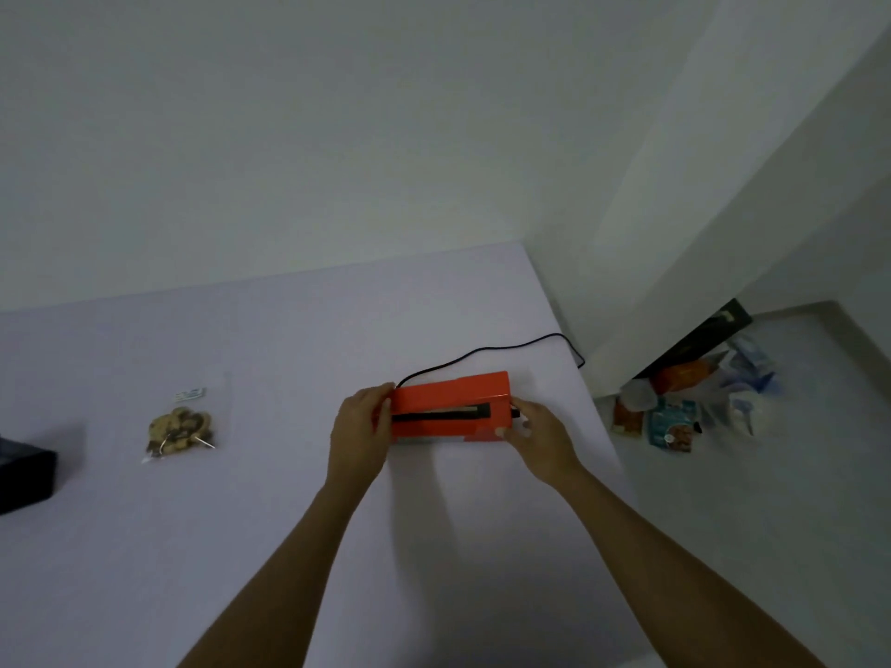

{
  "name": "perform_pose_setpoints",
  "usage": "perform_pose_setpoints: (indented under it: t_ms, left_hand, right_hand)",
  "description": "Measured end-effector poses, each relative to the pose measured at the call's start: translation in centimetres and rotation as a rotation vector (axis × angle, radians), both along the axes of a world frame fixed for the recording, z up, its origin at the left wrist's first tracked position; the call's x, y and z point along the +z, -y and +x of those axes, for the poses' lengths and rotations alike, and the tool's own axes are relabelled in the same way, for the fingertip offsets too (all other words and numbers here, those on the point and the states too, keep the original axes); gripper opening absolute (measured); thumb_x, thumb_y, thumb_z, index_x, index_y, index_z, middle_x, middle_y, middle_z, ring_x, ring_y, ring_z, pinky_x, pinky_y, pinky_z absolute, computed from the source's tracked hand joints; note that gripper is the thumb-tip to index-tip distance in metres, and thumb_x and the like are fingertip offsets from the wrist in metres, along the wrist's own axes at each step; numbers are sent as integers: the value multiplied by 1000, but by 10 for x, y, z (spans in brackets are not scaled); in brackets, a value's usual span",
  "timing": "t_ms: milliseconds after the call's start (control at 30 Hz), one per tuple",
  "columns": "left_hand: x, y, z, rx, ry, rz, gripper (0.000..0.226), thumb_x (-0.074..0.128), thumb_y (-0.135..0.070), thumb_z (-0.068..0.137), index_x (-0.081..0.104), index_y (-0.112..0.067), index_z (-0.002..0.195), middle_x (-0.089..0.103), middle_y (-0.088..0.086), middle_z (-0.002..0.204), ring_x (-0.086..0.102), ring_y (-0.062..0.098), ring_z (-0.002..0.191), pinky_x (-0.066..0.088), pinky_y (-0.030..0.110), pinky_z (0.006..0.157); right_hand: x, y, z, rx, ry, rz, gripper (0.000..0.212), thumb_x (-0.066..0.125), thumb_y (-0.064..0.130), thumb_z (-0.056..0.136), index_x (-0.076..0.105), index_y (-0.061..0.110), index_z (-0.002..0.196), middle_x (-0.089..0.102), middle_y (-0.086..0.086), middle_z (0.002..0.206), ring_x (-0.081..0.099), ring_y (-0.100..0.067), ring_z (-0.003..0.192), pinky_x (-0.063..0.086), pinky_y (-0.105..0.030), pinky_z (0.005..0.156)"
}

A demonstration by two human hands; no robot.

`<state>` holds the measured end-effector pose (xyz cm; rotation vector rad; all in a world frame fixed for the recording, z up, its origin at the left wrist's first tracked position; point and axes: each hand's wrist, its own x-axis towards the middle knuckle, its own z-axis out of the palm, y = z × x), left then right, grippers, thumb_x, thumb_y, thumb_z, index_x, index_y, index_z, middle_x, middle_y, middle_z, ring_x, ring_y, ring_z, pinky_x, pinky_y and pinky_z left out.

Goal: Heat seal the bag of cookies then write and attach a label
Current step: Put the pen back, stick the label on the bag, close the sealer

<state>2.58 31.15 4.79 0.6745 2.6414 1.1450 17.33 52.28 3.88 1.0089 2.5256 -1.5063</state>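
Note:
A red heat sealer (451, 400) with a black sealing strip along its front sits on the pale table (289, 474), right of centre. My left hand (359, 429) grips its left end. My right hand (535, 433) holds its right end, fingers by a small black knob. A black cord (482, 351) runs from the sealer's back to the table's right edge. A clear bag of cookies (181, 424) lies flat far to the left, apart from both hands, with a small white label near its top.
A dark box (24, 474) sits at the table's left edge. White walls rise behind and to the right. On the floor to the right lies a pile of snack packets and plastic wrappers (684, 402) beside a black board.

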Motion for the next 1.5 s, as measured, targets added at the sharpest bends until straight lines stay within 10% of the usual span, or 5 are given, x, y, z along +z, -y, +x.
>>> perform_pose_setpoints:
  t_ms: [300,1500]
  left_hand:
    - [-18,1,5,326,282,126,40,57,-42,91,51,-22,126,54,10,126,57,26,111,50,40,92]
    - [-13,19,-121,475,242,112,52,54,-41,94,43,-13,136,56,15,130,57,30,115,48,40,94]
  right_hand:
    - [-21,0,0,-94,-32,-108,55,66,28,89,47,27,140,60,1,127,54,-11,111,41,-24,94]
    - [-10,9,-159,33,16,-90,62,65,26,90,36,20,146,57,-10,134,53,-26,124,41,-34,103]
